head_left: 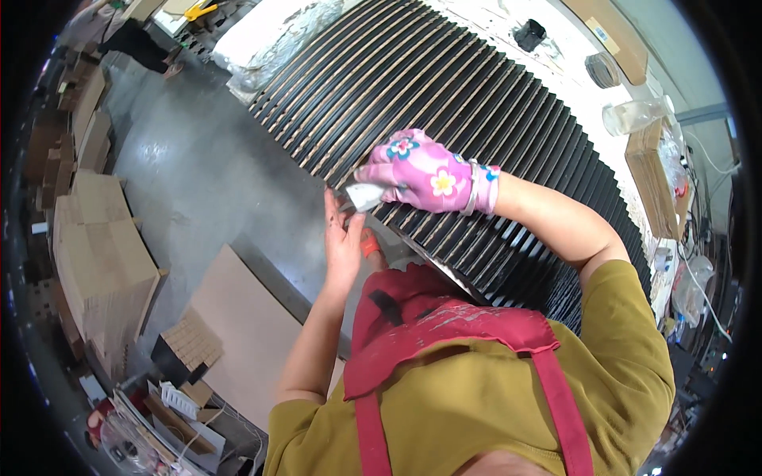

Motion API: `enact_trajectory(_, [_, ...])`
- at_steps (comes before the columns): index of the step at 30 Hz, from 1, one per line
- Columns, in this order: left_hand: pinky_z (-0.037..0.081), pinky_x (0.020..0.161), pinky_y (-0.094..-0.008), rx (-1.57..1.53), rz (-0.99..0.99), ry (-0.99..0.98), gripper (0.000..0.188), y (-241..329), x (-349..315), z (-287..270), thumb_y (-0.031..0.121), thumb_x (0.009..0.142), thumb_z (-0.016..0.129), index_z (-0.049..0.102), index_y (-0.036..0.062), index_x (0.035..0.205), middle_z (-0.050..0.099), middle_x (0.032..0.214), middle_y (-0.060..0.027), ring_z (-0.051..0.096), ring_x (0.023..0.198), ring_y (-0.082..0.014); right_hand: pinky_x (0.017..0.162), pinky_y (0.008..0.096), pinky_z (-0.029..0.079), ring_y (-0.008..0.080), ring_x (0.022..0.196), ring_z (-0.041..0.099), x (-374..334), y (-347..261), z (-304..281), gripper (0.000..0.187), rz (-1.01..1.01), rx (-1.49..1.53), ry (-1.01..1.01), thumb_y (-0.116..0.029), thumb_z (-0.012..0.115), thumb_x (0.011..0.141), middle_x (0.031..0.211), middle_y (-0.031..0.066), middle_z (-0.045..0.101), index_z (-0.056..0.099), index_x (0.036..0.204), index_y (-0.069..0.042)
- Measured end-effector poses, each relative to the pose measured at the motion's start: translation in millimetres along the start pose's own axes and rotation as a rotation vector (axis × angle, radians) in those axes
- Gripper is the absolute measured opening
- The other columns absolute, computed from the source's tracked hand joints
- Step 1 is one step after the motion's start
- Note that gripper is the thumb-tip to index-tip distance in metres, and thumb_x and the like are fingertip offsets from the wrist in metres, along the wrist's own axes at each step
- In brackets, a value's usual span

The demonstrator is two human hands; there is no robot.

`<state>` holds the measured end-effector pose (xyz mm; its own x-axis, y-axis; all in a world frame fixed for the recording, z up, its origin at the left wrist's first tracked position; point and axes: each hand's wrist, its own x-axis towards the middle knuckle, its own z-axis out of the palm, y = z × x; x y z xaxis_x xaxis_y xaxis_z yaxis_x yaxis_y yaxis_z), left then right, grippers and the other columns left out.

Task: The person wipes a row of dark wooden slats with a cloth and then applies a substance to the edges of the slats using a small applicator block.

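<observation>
Right hand (pixel 425 176), in a pink flowered glove, was closed on a small white piece (pixel 363 196), looked like a folded rag or paper pad, can't tell which. The piece was pinched at the glove's fingertips and pressed against the near edge of the slatted panel (pixel 444 95). Left hand (pixel 343 238) was bare, fingers open and straight, palm turned toward the white piece, fingertips just beside it and at the panel's edge. Not gripping anything. An orange thing (pixel 370 247) showed just behind the left wrist; too hidden to tell what it was.

The panel was a big sheet of black ribs with tan gaps between them, lying flat on a white-covered workbench (pixel 556 47) and running from upper left to lower right. Person wore a red apron (pixel 444 325) over a mustard shirt.

On the bench beyond the panel: a black object (pixel 529 34), a roll of tape (pixel 603 70), a clear plastic container (pixel 635 115), a cardboard strip (pixel 611 32). Left of the panel, grey concrete floor (pixel 190 166), stacks of cardboard sheets (pixel 103 262) and a brown board (pixel 238 325) leaning near the person's left side.
</observation>
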<state>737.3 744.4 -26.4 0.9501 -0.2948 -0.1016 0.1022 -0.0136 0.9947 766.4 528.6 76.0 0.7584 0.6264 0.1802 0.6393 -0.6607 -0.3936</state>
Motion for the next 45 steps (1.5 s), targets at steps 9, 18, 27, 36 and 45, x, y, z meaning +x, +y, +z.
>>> enact_trajectory(9, [0.045, 0.088, -0.0311, -0.179, -0.171, 0.025, 0.069, -8, -3, -5, 0.012, 0.094, 0.051, 0.01, 0.0073, 0.15, 0.039, 0.132, -0.0078, 0.048, 0.111, -0.0154, 0.089, 0.0429, 0.042, 0.0254, 0.105, 0.056, 17, -7, 0, 0.041, -0.105, 0.047, -0.241, -0.021, 0.064, 0.081, 0.107, 0.0074, 0.057, 0.056, 0.121, -0.013])
enact_trajectory(18, [0.046, 0.087, -0.032, -0.177, -0.193, -0.032, 0.068, -6, -1, -9, 0.012, 0.093, 0.049, 0.01, 0.0088, 0.15, 0.033, 0.141, -0.0144, 0.05, 0.113, -0.0207, 0.083, 0.0424, 0.045, 0.0261, 0.102, 0.057, 25, -1, 6, 0.039, -0.118, -0.039, -0.17, -0.022, 0.061, 0.083, 0.107, 0.0085, 0.056, 0.054, 0.12, -0.012])
enact_trajectory(27, [0.043, 0.086, -0.0306, -0.168, -0.226, -0.085, 0.067, 10, 1, -1, 0.021, 0.092, 0.055, 0.017, 0.0112, 0.147, 0.031, 0.139, -0.0093, 0.048, 0.11, -0.0168, 0.084, 0.0387, 0.043, 0.0249, 0.101, 0.056, 18, 4, 12, 0.038, -0.154, -0.022, 0.041, -0.021, 0.058, 0.085, 0.11, 0.009, 0.054, 0.053, 0.121, -0.012])
enact_trajectory(36, [0.042, 0.089, -0.0307, -0.108, -0.227, -0.037, 0.076, 12, -2, 3, 0.021, 0.092, 0.055, 0.008, 0.0118, 0.15, 0.029, 0.141, -0.0118, 0.045, 0.114, -0.0176, 0.083, 0.0389, 0.043, 0.0248, 0.094, 0.059, 32, -1, -8, 0.042, -0.08, -0.033, 0.146, -0.022, 0.063, 0.081, 0.103, 0.0073, 0.056, 0.053, 0.121, -0.013])
enact_trajectory(45, [0.043, 0.084, -0.0283, -0.159, -0.258, 0.035, 0.07, 18, -8, 6, 0.01, 0.091, 0.05, 0.011, 0.0088, 0.149, 0.039, 0.128, -0.007, 0.049, 0.106, -0.0147, 0.08, 0.0398, 0.048, 0.0249, 0.092, 0.062, -23, -8, -18, 0.032, -0.068, 0.055, -0.294, -0.025, 0.064, 0.08, 0.098, 0.0058, 0.059, 0.059, 0.11, -0.015])
